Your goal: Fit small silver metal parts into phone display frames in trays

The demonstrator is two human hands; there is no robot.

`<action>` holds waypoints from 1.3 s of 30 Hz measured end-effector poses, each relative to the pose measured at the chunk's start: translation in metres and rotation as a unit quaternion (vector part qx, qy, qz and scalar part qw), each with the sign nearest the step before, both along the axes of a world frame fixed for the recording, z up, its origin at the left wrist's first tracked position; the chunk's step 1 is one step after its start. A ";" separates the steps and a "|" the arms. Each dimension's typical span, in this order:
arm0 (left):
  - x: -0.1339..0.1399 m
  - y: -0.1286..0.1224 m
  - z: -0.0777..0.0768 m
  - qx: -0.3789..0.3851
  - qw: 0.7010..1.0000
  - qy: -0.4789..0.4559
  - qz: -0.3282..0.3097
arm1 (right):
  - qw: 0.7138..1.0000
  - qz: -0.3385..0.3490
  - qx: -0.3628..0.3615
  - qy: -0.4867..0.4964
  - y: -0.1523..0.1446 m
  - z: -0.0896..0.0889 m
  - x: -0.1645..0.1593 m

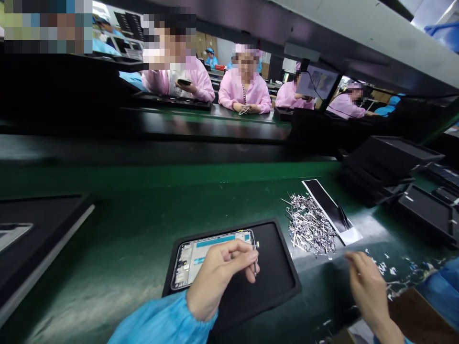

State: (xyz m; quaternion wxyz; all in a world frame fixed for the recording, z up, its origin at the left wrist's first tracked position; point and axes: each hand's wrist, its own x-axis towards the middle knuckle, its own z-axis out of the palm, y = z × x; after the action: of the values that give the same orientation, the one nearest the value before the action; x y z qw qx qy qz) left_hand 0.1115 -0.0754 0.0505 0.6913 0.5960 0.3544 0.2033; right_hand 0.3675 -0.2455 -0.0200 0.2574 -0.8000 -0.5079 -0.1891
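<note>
My left hand (229, 270) is closed in a pinch over a black tray (276, 286), gripping a small thin strip (256, 263) between thumb and fingers. Beneath and behind that hand, a phone frame (190, 251) with blue film patches lies in the tray's left half, partly covered by the hand. Off to the right, my right hand (369, 286) hovers above the bench, its fingers curled together and slightly blurred. Whatever its fingertips hold, if anything, does not show. A heap of small thin metallic-looking strips (311, 227) lies between the hands, farther back.
Beside the heap, dark tweezers (343, 215) rest on a black-and-white sheet (326, 205). Black trays (387, 162) are stacked at right; another large tray (43, 243) is at left. White scraps (392, 271) lie near a cardboard box (416, 315). Co-workers in pink (245, 88) sit opposite.
</note>
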 end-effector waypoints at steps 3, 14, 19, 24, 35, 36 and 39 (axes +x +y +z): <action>-0.008 0.014 0.001 0.077 0.996 0.054 -0.003 | 0.989 0.145 -0.028 0.002 0.034 0.009 -0.045; -0.013 0.053 -0.023 0.336 0.913 0.226 -0.045 | 0.899 0.401 -0.156 -0.075 0.091 0.021 -0.128; -0.006 0.062 -0.030 0.367 0.890 0.259 -0.079 | 0.884 0.409 -0.201 -0.098 0.110 0.029 -0.132; -0.002 0.068 -0.038 0.389 0.877 0.269 -0.084 | 0.878 0.426 -0.191 -0.102 0.127 0.033 -0.136; -0.003 0.068 -0.052 0.461 0.857 0.225 -0.043 | 0.898 0.399 -0.165 -0.078 0.127 0.022 -0.131; -0.003 0.068 -0.053 0.466 0.856 0.220 -0.038 | 0.900 0.395 -0.166 -0.084 0.127 0.022 -0.131; -0.001 0.067 -0.056 0.481 0.852 0.207 -0.023 | 0.901 0.389 -0.166 -0.091 0.126 0.020 -0.130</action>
State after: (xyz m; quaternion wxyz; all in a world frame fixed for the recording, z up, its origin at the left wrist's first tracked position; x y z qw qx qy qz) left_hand 0.1109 -0.0086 -0.0052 0.2334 0.8904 0.3331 0.2043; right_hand 0.2373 -0.1192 0.0004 0.1266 -0.5488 -0.8242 -0.0591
